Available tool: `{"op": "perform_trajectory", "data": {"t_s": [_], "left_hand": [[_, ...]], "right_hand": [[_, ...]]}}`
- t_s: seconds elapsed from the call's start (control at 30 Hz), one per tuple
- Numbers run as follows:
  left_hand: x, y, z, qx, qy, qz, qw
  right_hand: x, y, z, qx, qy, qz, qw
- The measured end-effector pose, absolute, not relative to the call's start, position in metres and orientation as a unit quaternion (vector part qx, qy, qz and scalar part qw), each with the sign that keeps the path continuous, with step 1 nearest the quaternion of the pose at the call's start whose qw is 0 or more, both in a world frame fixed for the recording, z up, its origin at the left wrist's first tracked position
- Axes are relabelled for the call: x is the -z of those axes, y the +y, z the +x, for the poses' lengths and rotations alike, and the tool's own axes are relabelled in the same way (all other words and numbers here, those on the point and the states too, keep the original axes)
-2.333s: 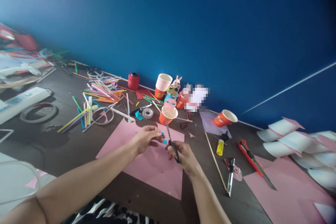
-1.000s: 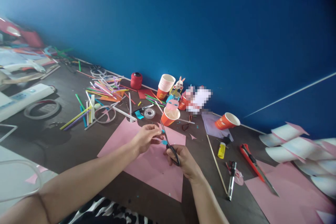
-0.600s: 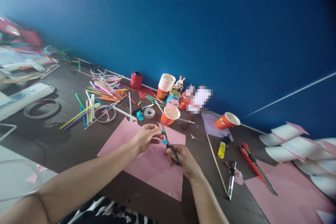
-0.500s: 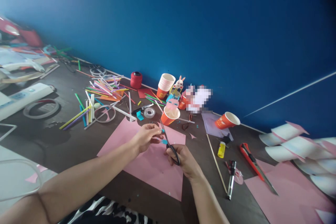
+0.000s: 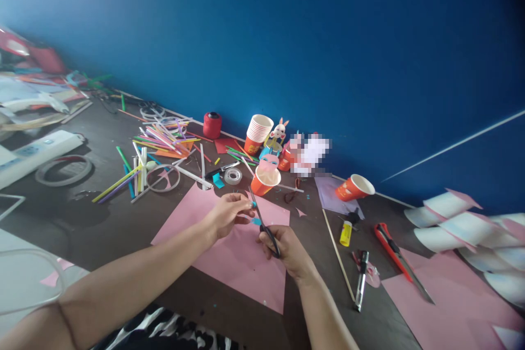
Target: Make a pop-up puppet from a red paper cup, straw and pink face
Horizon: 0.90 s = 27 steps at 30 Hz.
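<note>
My right hand (image 5: 289,251) is closed round the black handles of a pair of scissors (image 5: 259,213), its blades pointing up and away from me. Between thumb and fingertips, my left hand (image 5: 231,214) pinches a small piece of blue paper (image 5: 253,205) right beside the blades. Another bit of blue paper (image 5: 256,221) shows just below, near the scissors. Both hands are over a pink paper sheet (image 5: 241,270) on the dark table. Just beyond the scissor tips stands a red paper cup (image 5: 264,183) with a pink cut-out face on it.
Stacked cups (image 5: 259,134), a rabbit figure (image 5: 280,131) and a red thread spool (image 5: 212,126) line the wall. Colourful straws (image 5: 168,139) lie left. On the right are a glue stick (image 5: 345,233), a wooden stick (image 5: 338,254), a marker (image 5: 361,281) and a box cutter (image 5: 402,260).
</note>
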State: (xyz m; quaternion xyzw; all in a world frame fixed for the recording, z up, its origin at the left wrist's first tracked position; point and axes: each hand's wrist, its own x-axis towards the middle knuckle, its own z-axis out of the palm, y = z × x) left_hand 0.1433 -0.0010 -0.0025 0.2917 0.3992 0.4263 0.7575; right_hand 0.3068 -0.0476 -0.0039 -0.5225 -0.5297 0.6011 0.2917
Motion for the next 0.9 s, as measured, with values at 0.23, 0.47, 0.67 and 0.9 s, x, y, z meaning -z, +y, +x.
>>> {"op": "perform_trajectory", "data": {"t_s": [0.23, 0.47, 0.67, 0.9], "left_hand": [[0.003, -0.006, 0.146, -0.405, 0.417, 0.303, 0.755], [0.011, -0.017, 0.154, -0.378, 0.398, 0.332, 0.767], [0.012, -0.021, 0.157, -0.363, 0.410, 0.370, 0.750], [0.007, -0.019, 0.155, -0.325, 0.408, 0.398, 0.755]], "right_hand": [[0.003, -0.045, 0.303, -0.544, -0.517, -0.549, 0.367], [0.001, -0.044, 0.302, -0.482, -0.532, -0.552, 0.425], [0.002, -0.043, 0.305, -0.469, -0.551, -0.557, 0.408], [-0.002, -0.044, 0.305, -0.487, -0.533, -0.559, 0.408]]}}
